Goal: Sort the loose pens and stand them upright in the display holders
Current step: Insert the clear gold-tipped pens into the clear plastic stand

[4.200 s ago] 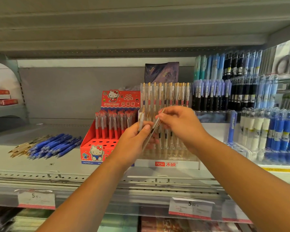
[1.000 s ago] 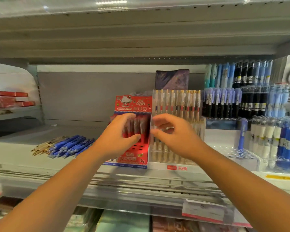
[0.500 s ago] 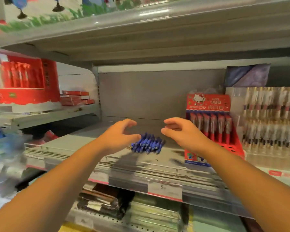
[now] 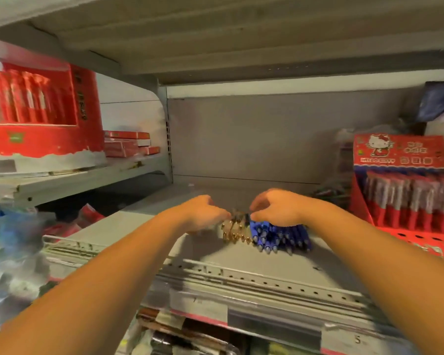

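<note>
A pile of loose pens lies on the grey shelf (image 4: 241, 262): gold-tipped pens (image 4: 235, 233) on the left and blue pens (image 4: 280, 238) on the right. My left hand (image 4: 203, 213) comes down on the gold pens from the left, fingers curled, fingertips at their far ends. From the right, my right hand (image 4: 277, 208) covers the back of the blue pens, with thumb and fingers bent toward the same spot. Motion blur hides whether either hand grips a pen. The red Hello Kitty display holder (image 4: 400, 196) stands at the right with upright red pens.
A metal rail (image 4: 241, 275) with price tags runs along the shelf's front edge. A red display box (image 4: 41, 119) and flat red packs (image 4: 126, 143) sit on the neighbouring shelf at the left. The shelf above hangs low overhead.
The view has swung left, away from the clear holder. Both hands left that holder, crossed to the loose pile and dropped onto it.
</note>
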